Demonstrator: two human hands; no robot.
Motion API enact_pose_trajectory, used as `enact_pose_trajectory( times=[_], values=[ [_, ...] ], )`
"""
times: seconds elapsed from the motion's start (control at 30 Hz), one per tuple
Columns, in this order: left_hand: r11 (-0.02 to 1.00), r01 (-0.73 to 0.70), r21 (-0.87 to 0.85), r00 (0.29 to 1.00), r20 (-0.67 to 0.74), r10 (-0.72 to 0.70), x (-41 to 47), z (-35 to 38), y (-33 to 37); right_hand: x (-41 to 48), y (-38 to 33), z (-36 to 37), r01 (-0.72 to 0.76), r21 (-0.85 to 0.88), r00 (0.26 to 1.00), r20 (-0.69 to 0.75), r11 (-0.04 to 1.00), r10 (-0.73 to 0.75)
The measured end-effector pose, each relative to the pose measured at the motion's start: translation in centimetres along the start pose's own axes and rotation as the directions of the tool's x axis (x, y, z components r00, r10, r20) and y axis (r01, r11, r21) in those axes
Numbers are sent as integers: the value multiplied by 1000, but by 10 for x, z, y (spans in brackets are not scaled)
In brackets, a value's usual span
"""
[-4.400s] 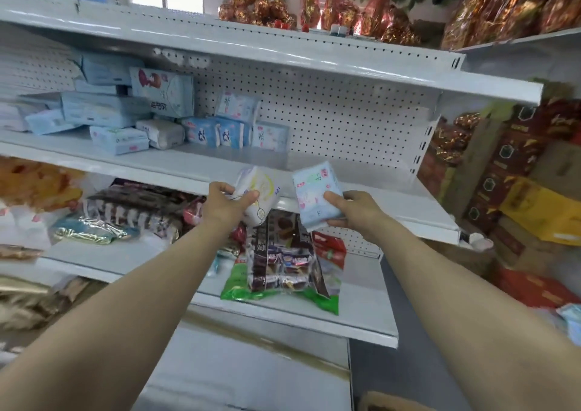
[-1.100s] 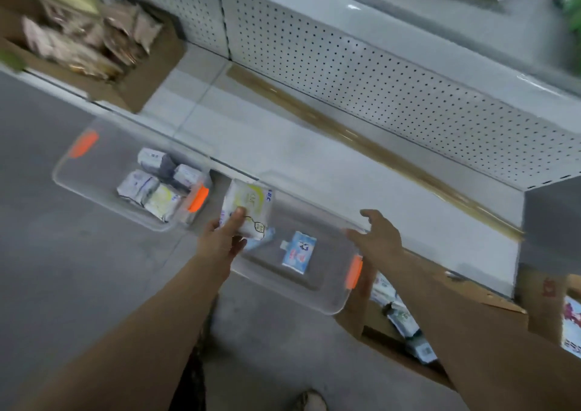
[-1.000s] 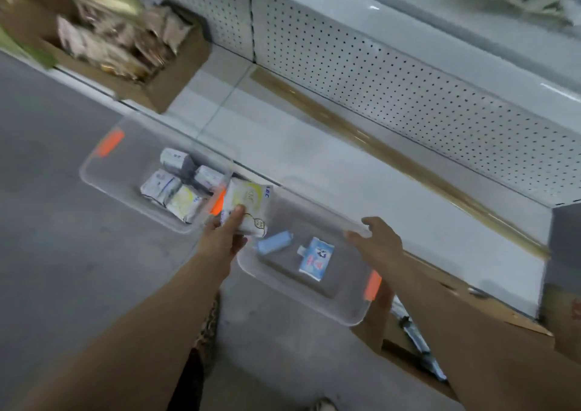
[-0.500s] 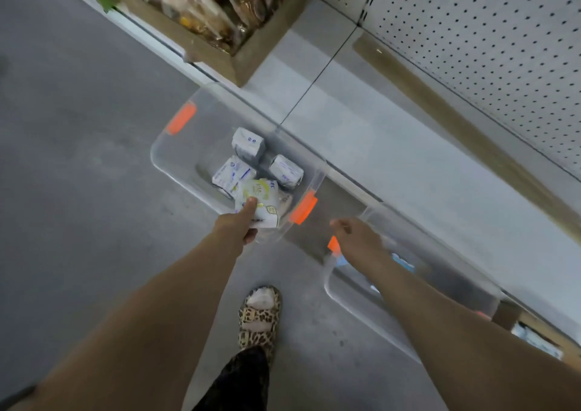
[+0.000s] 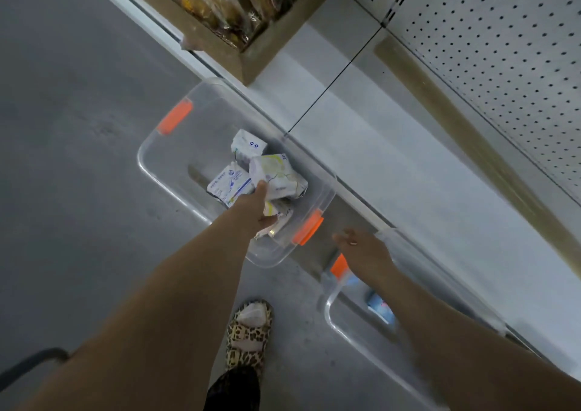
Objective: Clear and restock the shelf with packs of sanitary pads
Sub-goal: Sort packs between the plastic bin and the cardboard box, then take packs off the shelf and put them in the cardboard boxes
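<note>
Yellow-white pad pack (image 5: 278, 176) is pinched by the left hand (image 5: 254, 206) inside the clear bin (image 5: 188, 146), above other packs (image 5: 231, 184). Right hand (image 5: 361, 248) is blurred and seemingly spread open, with nothing held.

Dim, bluish, motion-blurred, warped edges

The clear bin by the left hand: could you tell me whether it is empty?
Not empty: white packs lie in the clear bin, and the left hand holds a yellow-green pack over them.

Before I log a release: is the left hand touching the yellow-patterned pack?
Touching. The head view shows the left hand with its thumb on the yellow-patterned pack, over the clear bin.
</note>
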State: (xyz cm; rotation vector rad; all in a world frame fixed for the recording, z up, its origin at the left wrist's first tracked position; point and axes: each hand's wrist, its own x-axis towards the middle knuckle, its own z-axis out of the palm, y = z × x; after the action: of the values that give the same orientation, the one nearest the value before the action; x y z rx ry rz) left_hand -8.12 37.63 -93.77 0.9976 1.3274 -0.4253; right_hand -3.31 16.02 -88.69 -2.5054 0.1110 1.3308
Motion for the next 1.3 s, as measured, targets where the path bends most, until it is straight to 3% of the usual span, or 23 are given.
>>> enact_pose_trajectory(
  times=[0.03, 0.13, 0.27, 0.53, 0.63, 0.77, 1.0, 1.3],
  values=[
    [999, -25, -24, 1000, -6, 25, -6, -2, 2, 0, 1, -2, -6, -13, 1000, -3, 1000, 6],
    [984, -60, 169, 998, -21, 64, -11, -13, 0, -8, 2, -9, 0, 3, 1000, -25, 1000, 0],
    [988, -31, 153, 988, -145, 54, -37, -19, -1, -27, 1, -19, 26, 18, 999, -41, 1000, -25],
    [934, -191, 300, 969, -94, 229, -144, -10, -1, -103, 7, -66, 143, 17, 980, -141, 990, -140],
    [861, -275, 427, 944, -48, 325, -199, 7, 2, -152, 15, -98, 196, -49, 961, -187, 979, -202],
    [688, -417, 594, 877, 66, 475, -298, 38, 11, -235, 37, -153, 277, -106, 920, -258, 955, -295],
    [381, -666, 641, 641, 231, 732, -513, 89, 29, -421, 85, -260, 388, -90, 784, -491, 917, -380],
    [-81, -773, 629, 200, 363, 910, -777, 145, 75, -644, 144, -391, 460, -193, 557, -697, 867, -451]
  ],
)
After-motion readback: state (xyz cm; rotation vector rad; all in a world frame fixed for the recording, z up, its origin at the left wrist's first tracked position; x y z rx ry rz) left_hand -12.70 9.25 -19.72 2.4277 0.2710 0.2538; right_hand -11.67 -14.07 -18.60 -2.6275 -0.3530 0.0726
